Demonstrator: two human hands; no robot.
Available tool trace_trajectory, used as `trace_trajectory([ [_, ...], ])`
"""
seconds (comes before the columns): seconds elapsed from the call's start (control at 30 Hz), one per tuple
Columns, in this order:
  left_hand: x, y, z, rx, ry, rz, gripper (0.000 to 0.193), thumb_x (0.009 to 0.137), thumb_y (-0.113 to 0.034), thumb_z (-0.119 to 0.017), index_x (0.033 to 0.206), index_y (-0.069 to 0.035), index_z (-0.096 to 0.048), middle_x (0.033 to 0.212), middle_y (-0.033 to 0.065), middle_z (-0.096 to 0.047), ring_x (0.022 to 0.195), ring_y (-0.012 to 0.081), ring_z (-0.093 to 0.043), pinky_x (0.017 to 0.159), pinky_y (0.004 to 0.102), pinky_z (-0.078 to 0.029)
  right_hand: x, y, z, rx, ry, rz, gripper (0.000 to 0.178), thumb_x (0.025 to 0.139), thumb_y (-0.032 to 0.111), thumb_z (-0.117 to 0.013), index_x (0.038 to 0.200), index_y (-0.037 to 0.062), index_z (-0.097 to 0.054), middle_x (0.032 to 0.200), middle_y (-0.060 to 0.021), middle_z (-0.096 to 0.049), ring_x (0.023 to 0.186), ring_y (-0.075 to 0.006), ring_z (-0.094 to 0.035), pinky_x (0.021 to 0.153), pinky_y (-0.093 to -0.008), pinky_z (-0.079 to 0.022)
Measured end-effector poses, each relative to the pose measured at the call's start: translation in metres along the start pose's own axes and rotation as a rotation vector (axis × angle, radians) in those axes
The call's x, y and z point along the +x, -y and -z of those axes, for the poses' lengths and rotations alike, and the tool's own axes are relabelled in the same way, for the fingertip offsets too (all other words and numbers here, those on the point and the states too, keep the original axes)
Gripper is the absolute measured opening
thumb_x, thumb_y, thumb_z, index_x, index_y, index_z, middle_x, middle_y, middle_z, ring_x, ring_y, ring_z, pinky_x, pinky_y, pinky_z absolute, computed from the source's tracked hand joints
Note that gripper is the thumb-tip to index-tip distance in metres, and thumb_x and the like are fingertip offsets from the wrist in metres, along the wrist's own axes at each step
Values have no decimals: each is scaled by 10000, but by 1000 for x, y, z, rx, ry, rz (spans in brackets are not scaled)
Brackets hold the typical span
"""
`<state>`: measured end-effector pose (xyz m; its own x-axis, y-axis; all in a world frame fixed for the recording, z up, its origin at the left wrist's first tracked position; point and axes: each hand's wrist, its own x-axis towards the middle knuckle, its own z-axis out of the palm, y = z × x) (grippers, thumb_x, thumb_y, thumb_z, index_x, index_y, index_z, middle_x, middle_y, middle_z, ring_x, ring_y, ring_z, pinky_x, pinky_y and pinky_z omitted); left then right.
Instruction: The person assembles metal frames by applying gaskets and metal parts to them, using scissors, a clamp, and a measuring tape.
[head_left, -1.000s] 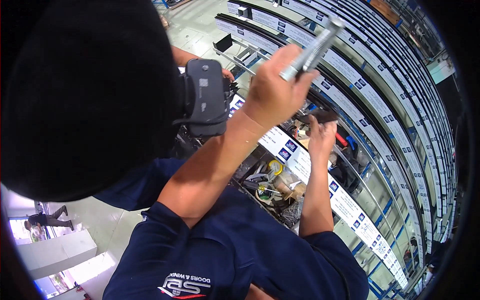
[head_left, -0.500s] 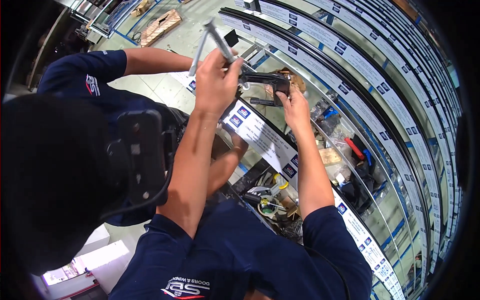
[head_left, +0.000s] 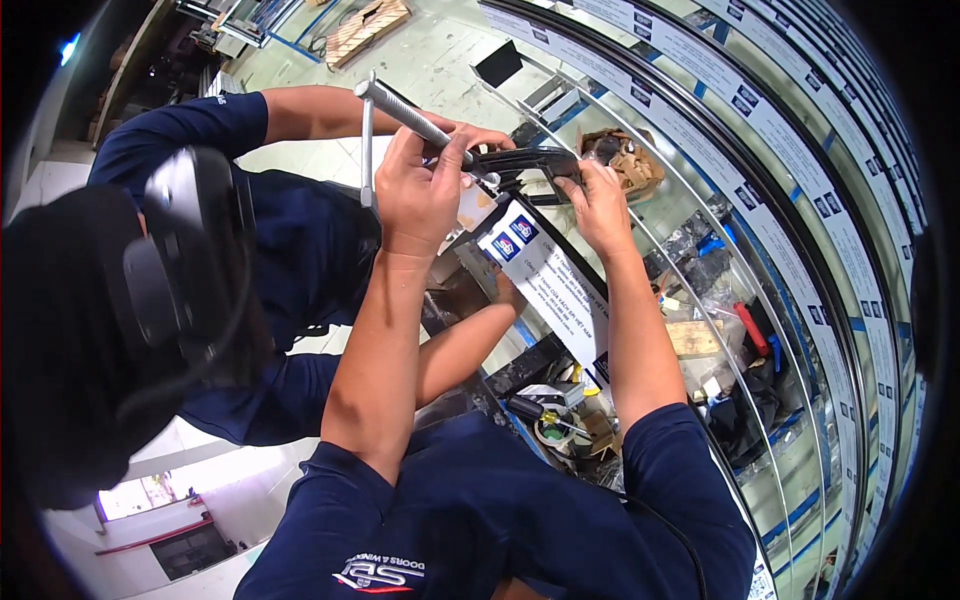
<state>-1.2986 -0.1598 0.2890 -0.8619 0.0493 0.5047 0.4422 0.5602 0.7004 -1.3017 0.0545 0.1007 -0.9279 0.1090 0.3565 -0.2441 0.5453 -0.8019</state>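
A C-clamp with a black frame [head_left: 525,158] is held crosswise between my hands. My left hand [head_left: 418,195] is wrapped round it near its silver threaded screw [head_left: 415,118]; the sliding bar handle [head_left: 367,155] hangs from the screw's outer end. With fingers and thumb, my right hand [head_left: 600,205] grips the frame's far right end. Just below lies the end of a long profile [head_left: 550,285] covered in white printed film. I cannot tell whether the clamp touches it. A co-worker's hand [head_left: 485,138] is behind the clamp, partly hidden; their other arm [head_left: 465,350] reaches under my left forearm towards the profile.
The co-worker [head_left: 300,230] stands close on my left. Long film-covered profiles [head_left: 700,130] fill a rack on the right. Below the profile are a screwdriver [head_left: 540,412] and tape roll among loose items. A torn cardboard box [head_left: 635,170] and red-handled tool [head_left: 750,328] lie beyond.
The view has shifted, and the co-worker's head has moved down and left. The clamp's bar handle now hangs more upright. Both my hands keep their hold, and the co-worker's far hand shows behind the clamp.
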Motion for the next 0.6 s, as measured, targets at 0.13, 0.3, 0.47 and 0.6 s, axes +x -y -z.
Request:
trace_trajectory([
  [0.13,4,4,2,35,-34,-73,140,1038,-130,-743,1042,7,-717,885,80,-732,702,131,-703,600,285,-569,-4,-2,-14,245,-24,25,272,972,207,-762,1184,40,-724,1084,-158,-729,1035,-370,-670,946,-427,-524],
  [0.3,6,-6,-2,91,-24,4,186,1063,-182,-712,1054,-2,-758,897,67,-768,678,110,-691,579,279,-560,-10,-9,-35,594,-42,-171,193,1041,182,-718,1165,33,-710,1020,-100,-711,922,-203,-670,863,-334,-529],
  [0.47,13,-1,-10,-102,65,116,188,1083,-136,-644,1163,6,-738,940,82,-789,631,97,-653,603,261,-552,-10,-5,-36,620,-61,-153,182,1067,175,-697,1178,31,-699,996,-63,-711,935,-141,-649,861,-313,-525],
  [0.6,24,7,-8,-78,150,252,244,1039,-177,-694,1186,16,-715,888,111,-801,701,139,-740,669,278,-573,-9,-20,-39,556,-94,-211,224,1078,236,-689,1185,39,-690,967,-83,-707,894,-159,-628,846,-324,-523],
])
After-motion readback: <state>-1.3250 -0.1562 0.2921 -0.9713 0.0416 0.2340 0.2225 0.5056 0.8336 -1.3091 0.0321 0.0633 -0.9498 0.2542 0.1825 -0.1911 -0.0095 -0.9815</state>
